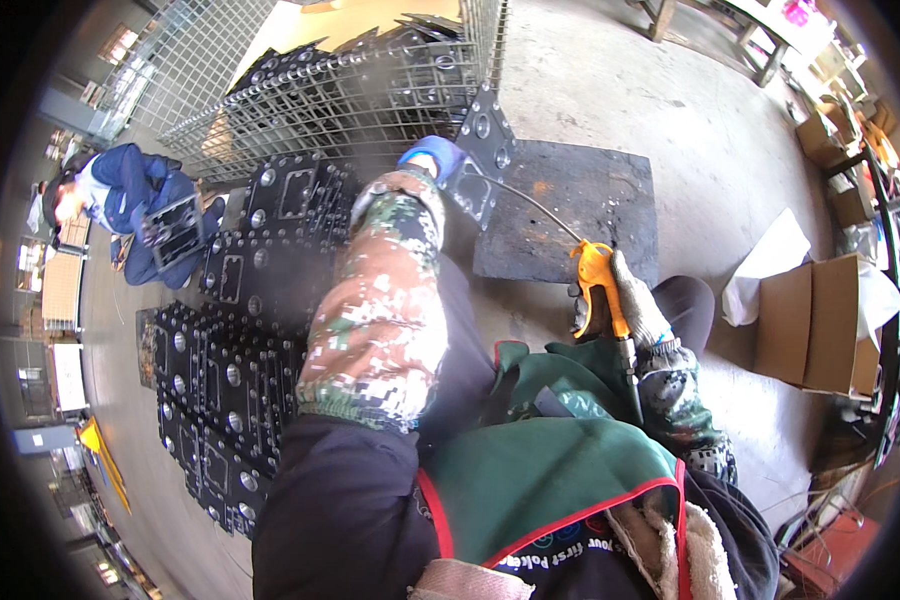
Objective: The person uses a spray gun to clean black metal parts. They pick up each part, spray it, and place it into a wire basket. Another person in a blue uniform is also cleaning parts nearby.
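My left hand, in a blue glove, grips the edge of a black metal plate with round holes and cut-outs. The plate stands tilted at the left edge of a dark, worn board on the floor. My left fingers are partly hidden by the glove's back and the plate. In my right hand, gloved in grey knit, is a yellow air blow gun. Its long thin metal nozzle reaches left to the face of the plate. A hose fitting hangs below the gun's handle.
Stacks of similar black plates stand to my left. Ahead is a wire mesh cage holding more plates. A co-worker crouches at far left holding a plate. An open cardboard box stands right, near a loaded shelf.
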Demonstrator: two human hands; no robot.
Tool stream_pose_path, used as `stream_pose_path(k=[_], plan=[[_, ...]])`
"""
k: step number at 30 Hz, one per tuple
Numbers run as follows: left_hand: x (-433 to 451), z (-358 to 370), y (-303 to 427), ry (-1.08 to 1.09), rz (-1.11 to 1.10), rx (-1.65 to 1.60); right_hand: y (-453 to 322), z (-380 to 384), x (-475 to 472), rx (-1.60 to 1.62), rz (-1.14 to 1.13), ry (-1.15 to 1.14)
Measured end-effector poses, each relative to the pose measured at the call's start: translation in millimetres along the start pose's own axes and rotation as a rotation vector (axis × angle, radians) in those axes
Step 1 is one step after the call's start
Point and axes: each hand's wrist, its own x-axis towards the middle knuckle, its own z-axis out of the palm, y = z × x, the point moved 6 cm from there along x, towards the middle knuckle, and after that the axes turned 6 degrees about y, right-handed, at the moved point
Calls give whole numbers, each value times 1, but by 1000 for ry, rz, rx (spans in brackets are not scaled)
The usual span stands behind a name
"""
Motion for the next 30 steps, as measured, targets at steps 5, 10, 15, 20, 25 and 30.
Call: stream_pose_path(k=[5, 10, 15, 20, 25, 30], plan=[[21, 4, 30, -93, -210, -243, -4, -36, -20, 66, -104, -11], [11, -7, 34, -155, -275, -316, -1, -36, -16, 59, -80, 8], [6, -8, 31, -171, -306, -348, 1, -26, -10, 66, -52, -37], [2, -13, 29, -188, -332, -374, 2, -30, -5, 21, -27, 18], [2, -12, 33, -210, -348, -393, 1, -30, -7, 15, -20, 11], [0, -15, 34, -214, -361, -406, 0, -22, -10, 72, 0, 45]])
